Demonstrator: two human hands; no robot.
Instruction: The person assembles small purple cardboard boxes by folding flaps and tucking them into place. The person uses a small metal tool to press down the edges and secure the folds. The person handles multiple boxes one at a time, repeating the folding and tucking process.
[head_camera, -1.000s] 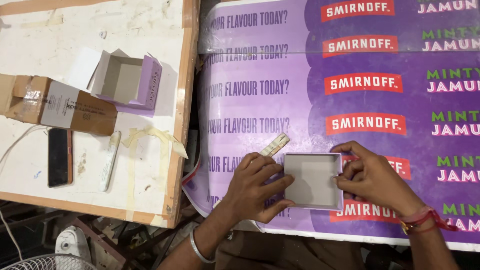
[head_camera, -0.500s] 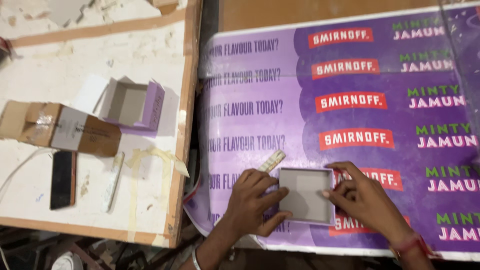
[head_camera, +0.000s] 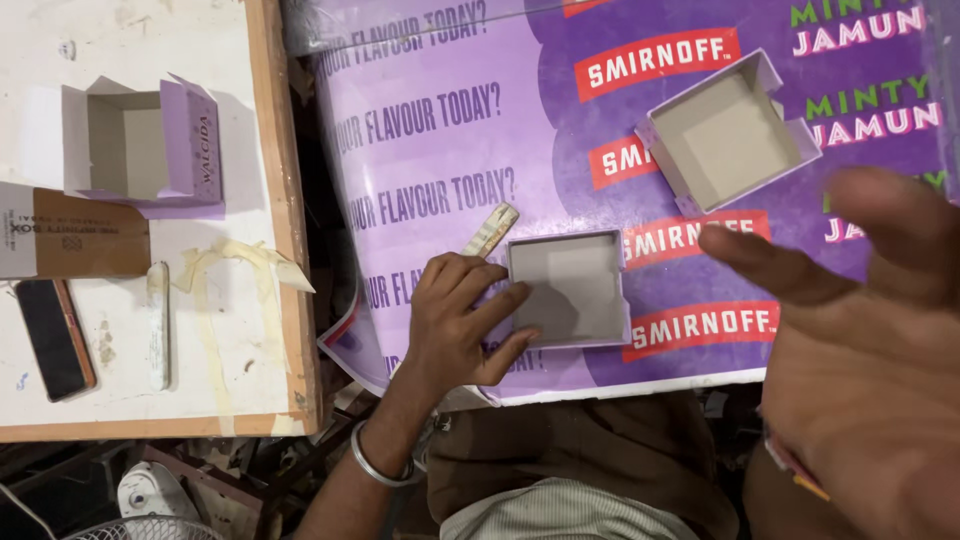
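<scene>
While only the left hand (head_camera: 455, 320) presses its fingers on the small grey tray (head_camera: 568, 288) just right of it, the raised, open, empty right hand (head_camera: 860, 340) lends nothing, so the tray may slide on the glossy purple sheet (head_camera: 440, 150).

The left hand (head_camera: 462, 315) lies palm down with its fingers spread, fingertips pointing right and thumb tucked below them; a metal bangle rings its wrist. The right hand (head_camera: 870, 350) is raised close to the camera, blurred, open with fingers loosely extended leftward, holding nothing.
</scene>
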